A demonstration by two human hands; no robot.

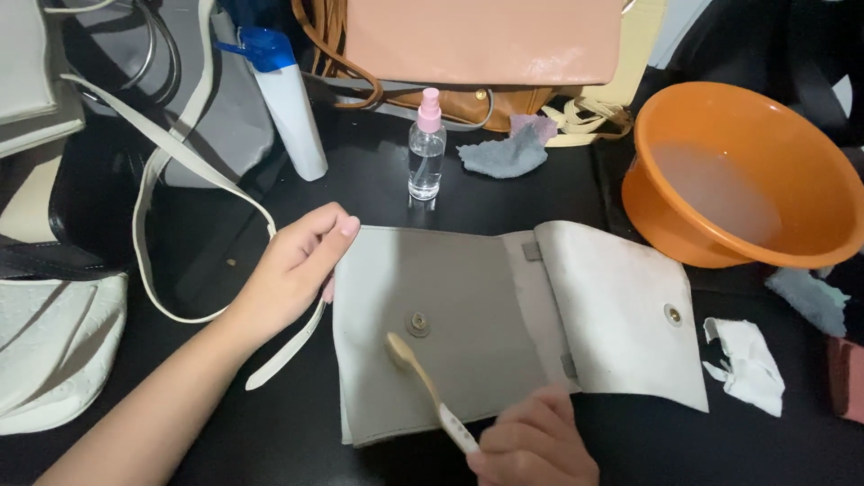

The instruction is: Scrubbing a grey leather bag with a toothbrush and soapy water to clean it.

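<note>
A grey flap bag (468, 306) lies open on the black table, its pale flap (621, 310) folded out to the right. My left hand (292, 270) grips the bag's left edge by the cream strap (162, 153). My right hand (535, 445) holds a toothbrush (423, 378) by its white handle. The brush's tan head rests on the bag's body just below the metal snap (418, 322).
An orange basin (720, 243) of cloudy water stands at the right. A small pink-topped spray bottle (426, 148) and a white spray bottle with blue top (288, 103) stand behind the bag. Grey cloths (504, 153), crumpled white tissue (747, 364) and other bags (486, 40) surround it.
</note>
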